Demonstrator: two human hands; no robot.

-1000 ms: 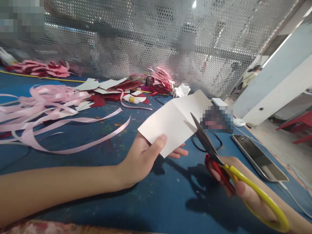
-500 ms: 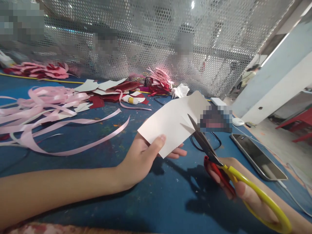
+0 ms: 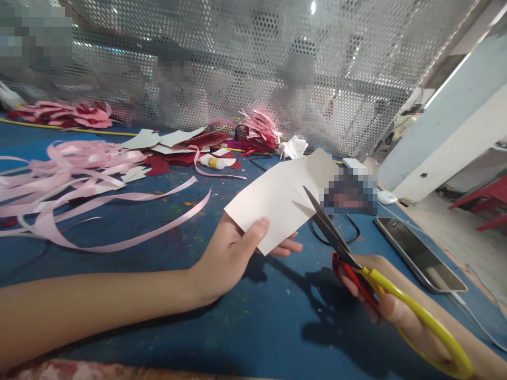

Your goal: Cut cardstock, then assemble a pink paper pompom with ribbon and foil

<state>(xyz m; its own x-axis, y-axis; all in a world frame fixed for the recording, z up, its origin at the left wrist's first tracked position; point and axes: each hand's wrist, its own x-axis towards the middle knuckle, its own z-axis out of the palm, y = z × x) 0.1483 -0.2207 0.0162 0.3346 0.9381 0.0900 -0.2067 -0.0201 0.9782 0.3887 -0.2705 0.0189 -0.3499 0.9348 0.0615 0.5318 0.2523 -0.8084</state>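
My left hand [image 3: 241, 240] is closed on a piece of white paper [image 3: 273, 200], thumb on top and fingers beneath, holding it above the blue table. The sheet tilts up and away to the right, with its far end slightly curved. In my right hand [image 3: 400, 306] is a pair of scissors [image 3: 340, 240] with one yellow and one red handle. Their dark blades lie across the right part of the paper, tips pointing up and left. Whether the lower blade is under the sheet I cannot tell.
Pink ribbons [image 3: 79, 184] spread over the table's left side. Behind them lie white and red paper pieces [image 3: 178, 140], a glue stick [image 3: 214, 162] and pink-red bundles [image 3: 259, 132]. A phone [image 3: 420, 253] with a cable lies at right. A perforated metal screen [image 3: 237, 63] stands at the back.
Almost nothing differs. The scissors and the paper stay in nearly the same place, with only a very slight shift of the hands.
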